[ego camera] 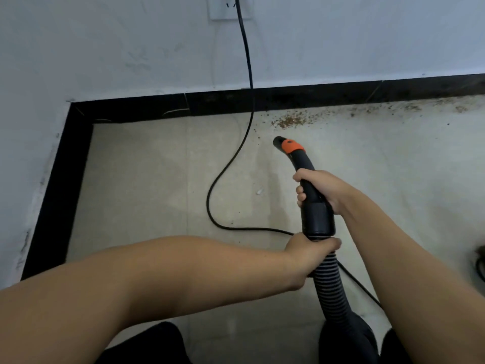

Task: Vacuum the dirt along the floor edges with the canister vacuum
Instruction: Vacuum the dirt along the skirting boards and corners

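A black curved vacuum handle (301, 164) with an orange collar (292, 146) points its open end at the floor edge. My right hand (319, 189) grips the handle just above its thick cuff. My left hand (309, 254) grips the ribbed hose (332, 290) right below that cuff. Brown dirt (290, 121) lies in a patch along the black skirting (288, 97), a short way beyond the handle's tip, and thinner specks trail to the right (409, 107).
A black power cord (246, 74) hangs from a wall socket (228, 7) and loops over the pale tiled floor (147, 179) to the left of the handle. The skirting turns a corner at the left (78, 111). A dark object (480, 258) sits at the right edge.
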Demonstrator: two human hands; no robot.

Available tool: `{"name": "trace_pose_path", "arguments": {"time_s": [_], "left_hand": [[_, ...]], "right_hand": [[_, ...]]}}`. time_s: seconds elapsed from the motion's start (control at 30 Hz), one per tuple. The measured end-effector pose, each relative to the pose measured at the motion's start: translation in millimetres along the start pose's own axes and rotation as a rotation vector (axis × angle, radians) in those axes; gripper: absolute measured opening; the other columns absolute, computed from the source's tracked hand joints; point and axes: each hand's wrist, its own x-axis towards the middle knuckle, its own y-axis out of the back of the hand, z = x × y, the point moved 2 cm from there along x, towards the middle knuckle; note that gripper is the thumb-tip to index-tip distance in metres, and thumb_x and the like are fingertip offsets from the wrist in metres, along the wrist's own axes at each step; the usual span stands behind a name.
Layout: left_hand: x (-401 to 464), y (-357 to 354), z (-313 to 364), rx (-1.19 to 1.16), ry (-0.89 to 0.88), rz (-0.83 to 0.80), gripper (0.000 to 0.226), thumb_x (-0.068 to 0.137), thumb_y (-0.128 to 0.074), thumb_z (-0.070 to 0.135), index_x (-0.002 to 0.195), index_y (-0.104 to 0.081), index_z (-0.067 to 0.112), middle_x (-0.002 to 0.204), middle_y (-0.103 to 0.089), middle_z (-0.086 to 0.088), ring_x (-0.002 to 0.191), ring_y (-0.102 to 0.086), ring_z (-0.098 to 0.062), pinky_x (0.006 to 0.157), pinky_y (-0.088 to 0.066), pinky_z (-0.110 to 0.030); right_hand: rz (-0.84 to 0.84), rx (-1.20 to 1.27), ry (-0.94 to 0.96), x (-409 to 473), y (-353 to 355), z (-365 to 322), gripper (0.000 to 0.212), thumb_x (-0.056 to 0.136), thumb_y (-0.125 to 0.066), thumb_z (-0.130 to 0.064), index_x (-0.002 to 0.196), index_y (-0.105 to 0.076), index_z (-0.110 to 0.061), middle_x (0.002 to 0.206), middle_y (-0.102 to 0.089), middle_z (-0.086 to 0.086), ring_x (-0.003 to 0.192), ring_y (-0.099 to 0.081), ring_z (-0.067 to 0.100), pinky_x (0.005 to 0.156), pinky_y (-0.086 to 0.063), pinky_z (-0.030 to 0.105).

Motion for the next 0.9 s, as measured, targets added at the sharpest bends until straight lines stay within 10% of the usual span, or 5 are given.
{"name": "trace_pose_path", "arguments": {"time_s": [0.63,0.9], "left_hand": [[45,27,-18,-0.209,0.026,0.263,0.02,0.082,-0.071,0.02,0.096,-0.058,0.014,0.084,-0.06,-0.006,0.084,-0.061,-0.025,0.082,-0.053,-0.037],[34,18,7,-0.172,0.051,0.215,0.041,0.083,-0.069,0.013,0.119,-0.057,-0.004,0.067,-0.065,-0.009,0.054,-0.063,-0.018,0.063,-0.056,-0.031]], "right_hand": [[-0.057,-0.156,0.034,49,-41,5,0.011,0.087,-0.058,-0.008,0.088,-0.047,-0.006,0.059,-0.051,0.01,0.042,-0.05,0.019,0.049,-0.051,0.03],[0.026,-0.213,0.054,53,-32,-8,0.022,0.087,-0.057,-0.008,0.106,-0.046,-0.004,0.063,-0.054,0.013,0.048,-0.055,0.024,0.045,-0.051,0.026]]}}
